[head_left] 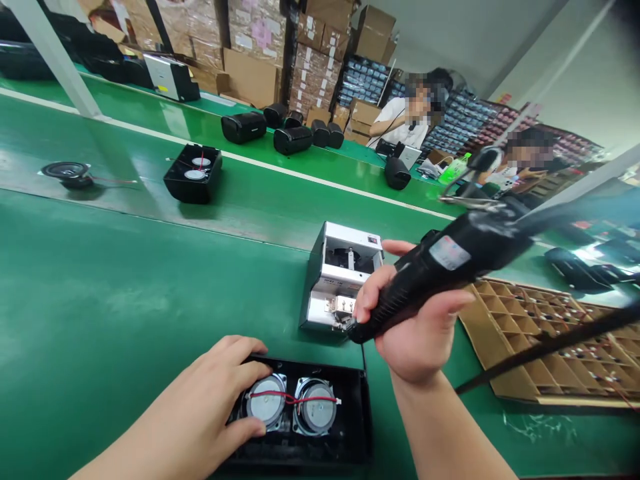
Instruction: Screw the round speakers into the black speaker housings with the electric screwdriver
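Observation:
In front of me lies a black speaker housing [357, 417] with two round speaker drivers inside, joined by red wires. My left hand [227, 390] reaches over its left end, thumb and fingers around the left speaker driver [267, 403]. The right speaker driver [318, 407] sits beside it, untouched. My right hand [417, 327] grips a black electric screwdriver [425, 277], tilted with its tip end down to the left. Just behind that tip stands a white and black screw feeder [320, 287], partly covered by my right hand.
On the right is a cardboard tray with dividers [520, 340], holding small wired parts; a dark rod crosses it. Farther back, another housing [194, 175] and a loose speaker [67, 175] lie on the green line. Several black speakers and two people are beyond.

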### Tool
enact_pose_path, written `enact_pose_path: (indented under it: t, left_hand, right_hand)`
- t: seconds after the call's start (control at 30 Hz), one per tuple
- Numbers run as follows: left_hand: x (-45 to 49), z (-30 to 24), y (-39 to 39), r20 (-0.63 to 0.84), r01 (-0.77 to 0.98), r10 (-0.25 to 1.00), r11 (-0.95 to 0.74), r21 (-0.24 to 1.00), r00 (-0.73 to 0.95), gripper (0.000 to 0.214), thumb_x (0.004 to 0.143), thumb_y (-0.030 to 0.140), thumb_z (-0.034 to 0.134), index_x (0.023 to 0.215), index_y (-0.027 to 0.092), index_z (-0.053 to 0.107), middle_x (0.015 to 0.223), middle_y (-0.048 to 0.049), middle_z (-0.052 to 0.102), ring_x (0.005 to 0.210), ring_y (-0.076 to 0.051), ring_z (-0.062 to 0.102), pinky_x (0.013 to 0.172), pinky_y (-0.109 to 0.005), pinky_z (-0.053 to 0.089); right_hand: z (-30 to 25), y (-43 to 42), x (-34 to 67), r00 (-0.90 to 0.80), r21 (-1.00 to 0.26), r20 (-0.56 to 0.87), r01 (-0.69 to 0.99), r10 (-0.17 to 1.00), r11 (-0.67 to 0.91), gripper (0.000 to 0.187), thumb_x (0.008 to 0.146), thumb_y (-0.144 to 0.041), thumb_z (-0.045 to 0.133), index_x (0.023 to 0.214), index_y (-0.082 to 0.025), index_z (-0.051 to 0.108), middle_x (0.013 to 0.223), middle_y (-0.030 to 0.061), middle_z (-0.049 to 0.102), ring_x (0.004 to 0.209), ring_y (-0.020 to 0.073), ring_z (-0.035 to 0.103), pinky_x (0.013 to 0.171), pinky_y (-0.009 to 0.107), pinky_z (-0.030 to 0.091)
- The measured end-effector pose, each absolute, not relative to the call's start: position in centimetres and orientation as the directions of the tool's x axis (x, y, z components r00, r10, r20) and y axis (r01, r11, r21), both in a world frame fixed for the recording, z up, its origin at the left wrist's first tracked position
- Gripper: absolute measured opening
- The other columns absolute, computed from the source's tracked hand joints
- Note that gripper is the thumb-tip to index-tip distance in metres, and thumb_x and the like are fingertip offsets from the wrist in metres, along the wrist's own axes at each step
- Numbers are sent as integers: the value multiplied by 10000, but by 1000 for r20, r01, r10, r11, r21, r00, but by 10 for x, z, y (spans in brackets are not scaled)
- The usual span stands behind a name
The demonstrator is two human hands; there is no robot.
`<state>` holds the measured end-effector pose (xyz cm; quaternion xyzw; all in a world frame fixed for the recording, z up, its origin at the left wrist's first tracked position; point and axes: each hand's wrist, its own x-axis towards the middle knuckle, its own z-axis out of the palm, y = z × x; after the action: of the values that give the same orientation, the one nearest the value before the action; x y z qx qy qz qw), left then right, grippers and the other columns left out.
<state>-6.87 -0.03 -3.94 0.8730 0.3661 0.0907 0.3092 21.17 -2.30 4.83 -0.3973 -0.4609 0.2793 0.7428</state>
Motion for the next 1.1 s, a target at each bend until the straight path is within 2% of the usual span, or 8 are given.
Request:
enact_pose_path:
  t: [0.13,0.23,0.5,0.67,0.77,0.87,0.93,1.1]
  left_hand:
    - [-62,-23,1,-137,601,673,-526,602,727,513,822,141,934,1281,342,828,1511,-61,712,1411,-367,663,1200,-554,591]
    - [-57,-11,3,-157,588,638,-548,595,754,485,822,136,950,1258,318,837,1511,-71,716,1426,-371,648,1208,-558,581]
    - [-53,-3,-1,-164,582,612,-584,566,774,427,819,168,1004,1200,282,849,1471,-87,720,1344,-387,672,1146,-586,595]
    - [-56,-4,-2,-151,563,593,-608,560,791,385,867,195,986,1215,265,836,1456,-89,707,1316,-375,662,1128,-578,597]
    - [-57,-4,-2,-157,561,585,-613,557,795,393,874,211,987,1228,266,826,1463,-88,700,1318,-374,657,1118,-580,604]
    - [-56,-3,-2,-149,553,579,-624,552,802,398,866,211,996,1223,258,828,1462,-88,701,1320,-372,657,1115,-575,612]
    - [-54,-2,-1,-151,552,575,-629,548,804,393,867,214,998,1222,254,833,1460,-88,700,1316,-371,655,1112,-577,614]
    - [-52,1,-1,-169,561,572,-628,539,802,361,873,204,987,1200,243,840,1430,-86,707,1267,-366,666,1090,-589,624]
  right_hand:
    - [57,-53,202,414,-845,439,-109,797,523,675,971,-893,665,1247,-286,773,659,-39,691,490,174,620,489,336,570]
    - [67,-66,194,322,-886,389,-125,863,446,660,935,-831,779,1316,-293,746,730,-17,712,596,231,711,583,433,668]
    - [37,-69,168,160,-943,270,-153,949,294,540,896,-706,900,1247,-321,759,750,-1,760,651,282,772,585,477,710]
    - [12,-98,160,145,-878,385,-248,911,410,173,1140,-383,689,1264,-339,801,694,-24,809,494,212,721,507,384,676]
    - [9,-106,160,197,-881,290,-326,936,342,239,1172,-378,625,1144,-315,854,717,-3,833,533,213,742,551,400,675]
    - [6,-103,168,20,-909,227,-354,974,219,359,1151,-432,643,910,-264,850,723,31,840,599,247,790,618,455,696]
    - [2,-100,176,-102,-921,247,-335,964,201,353,1142,-420,633,915,-256,848,762,46,856,651,261,820,665,480,712]
    - [-1,-93,183,-127,-919,282,-322,951,230,248,1119,-441,650,1018,-286,815,783,37,860,645,268,829,660,467,716]
